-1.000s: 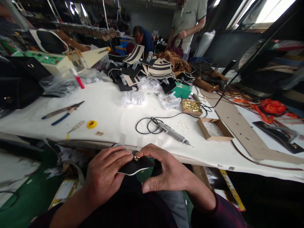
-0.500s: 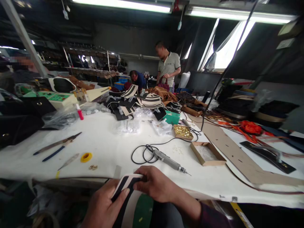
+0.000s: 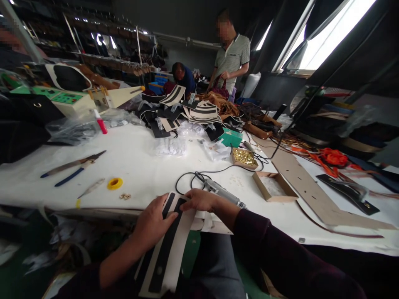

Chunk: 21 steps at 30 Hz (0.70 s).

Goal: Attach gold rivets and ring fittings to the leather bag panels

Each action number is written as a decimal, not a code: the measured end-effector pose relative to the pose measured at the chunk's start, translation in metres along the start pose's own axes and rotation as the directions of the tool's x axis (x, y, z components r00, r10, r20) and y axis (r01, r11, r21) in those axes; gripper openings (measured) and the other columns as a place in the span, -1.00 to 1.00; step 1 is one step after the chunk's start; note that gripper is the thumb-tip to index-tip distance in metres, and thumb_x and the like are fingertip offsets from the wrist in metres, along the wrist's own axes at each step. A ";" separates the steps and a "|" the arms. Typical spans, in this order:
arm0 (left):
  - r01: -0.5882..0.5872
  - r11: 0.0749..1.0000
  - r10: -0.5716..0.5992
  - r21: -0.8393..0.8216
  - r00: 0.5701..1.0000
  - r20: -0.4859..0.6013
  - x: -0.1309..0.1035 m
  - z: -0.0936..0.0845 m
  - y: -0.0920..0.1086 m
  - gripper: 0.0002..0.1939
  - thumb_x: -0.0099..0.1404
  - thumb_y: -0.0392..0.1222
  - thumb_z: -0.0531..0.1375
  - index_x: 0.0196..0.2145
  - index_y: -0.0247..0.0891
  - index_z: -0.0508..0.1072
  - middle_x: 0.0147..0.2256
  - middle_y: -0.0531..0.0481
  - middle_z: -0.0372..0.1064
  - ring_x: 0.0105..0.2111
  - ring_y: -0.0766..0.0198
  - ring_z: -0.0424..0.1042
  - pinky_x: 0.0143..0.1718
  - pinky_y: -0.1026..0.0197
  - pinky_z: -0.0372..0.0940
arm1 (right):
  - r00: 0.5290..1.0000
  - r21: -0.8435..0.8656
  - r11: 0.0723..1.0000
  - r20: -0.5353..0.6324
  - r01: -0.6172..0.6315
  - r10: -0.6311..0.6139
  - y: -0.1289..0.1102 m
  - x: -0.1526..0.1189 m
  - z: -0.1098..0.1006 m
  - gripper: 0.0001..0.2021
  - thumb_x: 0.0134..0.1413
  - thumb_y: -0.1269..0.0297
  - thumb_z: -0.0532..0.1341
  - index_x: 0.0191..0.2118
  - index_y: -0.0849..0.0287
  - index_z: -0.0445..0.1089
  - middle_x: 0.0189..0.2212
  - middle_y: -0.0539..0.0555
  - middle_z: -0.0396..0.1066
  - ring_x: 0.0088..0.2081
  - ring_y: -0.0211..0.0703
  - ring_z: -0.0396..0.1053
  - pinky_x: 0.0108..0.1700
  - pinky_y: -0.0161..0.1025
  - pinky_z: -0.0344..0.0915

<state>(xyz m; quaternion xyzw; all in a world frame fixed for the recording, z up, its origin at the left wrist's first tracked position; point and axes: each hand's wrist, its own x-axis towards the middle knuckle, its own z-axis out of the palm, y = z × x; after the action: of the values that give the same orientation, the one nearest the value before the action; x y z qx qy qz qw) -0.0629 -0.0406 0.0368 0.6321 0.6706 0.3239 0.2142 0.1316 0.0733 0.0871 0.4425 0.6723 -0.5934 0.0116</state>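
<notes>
Between both hands I hold a long striped panel (image 3: 175,245), cream with black bands, tilted with its far end at the table's front edge. My left hand (image 3: 152,224) grips its left side, thumb lying on the black band. At the upper right, my right hand (image 3: 200,200) pinches the panel's far end; part of its grip is hidden. The lower end hangs over my lap. Just beyond my right hand lies a grey electric screwdriver (image 3: 222,192), its tip partly covered by my wrist. Small brass-coloured fittings (image 3: 125,196) lie beyond my left hand.
Yellow tape (image 3: 115,183) and pliers (image 3: 75,166) lie left. A box of gold-coloured pieces (image 3: 245,158) and an open cardboard box (image 3: 274,187) stand right. Similar striped panels (image 3: 202,112) are piled at the back. A person in a striped shirt (image 3: 232,58) stands beyond; another bends over.
My hands and the panel have moved forward and up towards the table, and more of the panel's length shows. My view has tilted down. Both hands still hold the panel.
</notes>
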 end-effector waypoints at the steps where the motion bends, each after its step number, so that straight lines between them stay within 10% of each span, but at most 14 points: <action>1: -0.028 0.999 0.030 0.045 0.999 -0.042 0.000 0.003 -0.002 -0.32 0.26 -0.12 0.31 0.31 -0.20 0.32 0.18 -0.20 0.47 0.19 -0.09 0.47 0.20 -0.10 0.38 | 1.000 -0.003 1.000 0.003 -0.011 0.011 0.001 0.003 -0.001 -0.85 -0.02 0.29 0.40 -0.30 0.24 0.63 -0.40 0.04 0.58 -0.39 -0.20 0.43 -0.33 -0.33 0.32; 11: -0.310 0.918 0.337 0.246 0.938 -0.076 0.008 0.011 -0.017 -0.69 0.36 -0.13 0.31 0.06 -0.08 0.58 0.29 -0.15 0.34 0.13 -0.09 0.44 0.15 -0.20 0.42 | 0.999 -0.230 0.972 0.028 -0.039 0.047 -0.004 0.033 -0.007 -0.88 0.06 0.28 0.38 -0.35 0.25 0.60 -0.44 0.02 0.55 -0.42 -0.26 0.41 -0.40 -0.38 0.27; 21: -0.320 0.899 0.324 0.300 0.945 0.038 0.018 0.005 -0.012 -0.83 0.36 -0.10 0.34 -0.10 -0.02 0.66 0.13 0.01 0.56 0.12 -0.08 0.42 0.00 -0.16 0.34 | 0.986 -0.330 0.943 -0.166 -0.040 -0.017 0.001 0.024 0.008 -0.83 0.10 0.23 0.37 -0.27 0.23 0.60 -0.43 0.05 0.52 -0.36 -0.16 0.42 -0.37 -0.31 0.19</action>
<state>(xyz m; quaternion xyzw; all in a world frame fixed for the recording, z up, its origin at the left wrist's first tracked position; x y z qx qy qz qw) -0.0698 -0.0218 0.0275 0.7572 0.5999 0.2527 0.0545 0.1140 0.0808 0.0711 0.4861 0.7585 -0.4327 0.0333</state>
